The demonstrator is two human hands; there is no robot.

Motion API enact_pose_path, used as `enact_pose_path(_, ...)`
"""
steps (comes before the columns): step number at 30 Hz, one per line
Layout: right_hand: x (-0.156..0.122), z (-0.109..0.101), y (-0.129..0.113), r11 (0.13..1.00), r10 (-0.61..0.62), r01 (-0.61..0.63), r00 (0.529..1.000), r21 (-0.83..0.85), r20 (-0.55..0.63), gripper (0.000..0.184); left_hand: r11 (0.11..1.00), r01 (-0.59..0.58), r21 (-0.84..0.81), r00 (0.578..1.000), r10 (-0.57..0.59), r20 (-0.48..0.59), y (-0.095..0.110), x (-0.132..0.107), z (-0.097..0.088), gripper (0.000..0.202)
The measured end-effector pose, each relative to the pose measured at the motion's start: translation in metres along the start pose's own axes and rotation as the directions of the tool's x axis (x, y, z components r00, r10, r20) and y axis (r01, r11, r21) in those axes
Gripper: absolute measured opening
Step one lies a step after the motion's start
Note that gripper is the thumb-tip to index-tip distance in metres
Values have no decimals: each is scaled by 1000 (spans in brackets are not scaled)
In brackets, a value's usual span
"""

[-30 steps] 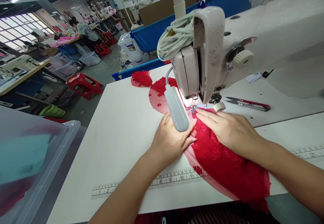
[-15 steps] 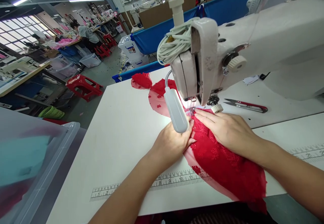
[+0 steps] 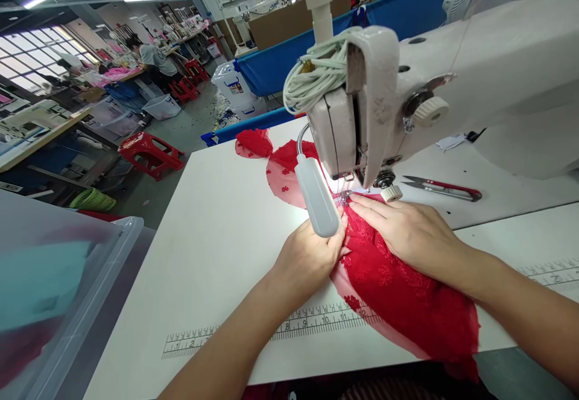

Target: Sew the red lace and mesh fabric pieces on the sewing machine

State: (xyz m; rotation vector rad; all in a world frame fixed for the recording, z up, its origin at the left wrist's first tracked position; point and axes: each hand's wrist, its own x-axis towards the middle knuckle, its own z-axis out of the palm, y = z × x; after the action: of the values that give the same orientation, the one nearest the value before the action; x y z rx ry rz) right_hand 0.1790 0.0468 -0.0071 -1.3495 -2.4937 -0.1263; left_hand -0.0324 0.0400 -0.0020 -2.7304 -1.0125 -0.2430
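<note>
Red lace fabric [image 3: 407,291] with a sheer edge lies under the sewing machine's [image 3: 425,68] presser foot [image 3: 345,197] and drapes over the table's front edge. Just left of the foot, my left hand [image 3: 312,252] pinches the fabric's edge between thumb and fingers. Its fingertips are partly hidden behind a grey lamp [image 3: 317,198] on a bent metal neck. My right hand [image 3: 402,225] rests flat on the cloth to the right, fingers stretched toward the foot. More red pieces [image 3: 289,174] lie behind the needle, joined to one another.
Red-handled thread snips [image 3: 443,187] lie right of the machine head. A printed ruler [image 3: 298,323] runs along the table [image 3: 203,237] front. At left stands a clear plastic bin [image 3: 122,249]; beyond it are a red stool [image 3: 151,154] and a person [image 3: 156,59] at another table.
The view has shifted a little, so the machine head appears slightly farther right. Both hands keep nearly the same place on the fabric by the presser foot.
</note>
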Motion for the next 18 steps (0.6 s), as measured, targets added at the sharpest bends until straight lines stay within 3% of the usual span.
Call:
enact_pose_path(5, 1, -1, -1, 1000, 27, -27, 999, 10, 17, 49, 999, 42, -14, 997, -41, 68, 1, 1, -3, 38)
enact_pose_path(18, 1, -2, -3, 995, 82, -85, 994, 44, 70, 50, 1000, 21, -16, 1000, -21, 9, 1, -1, 0, 41)
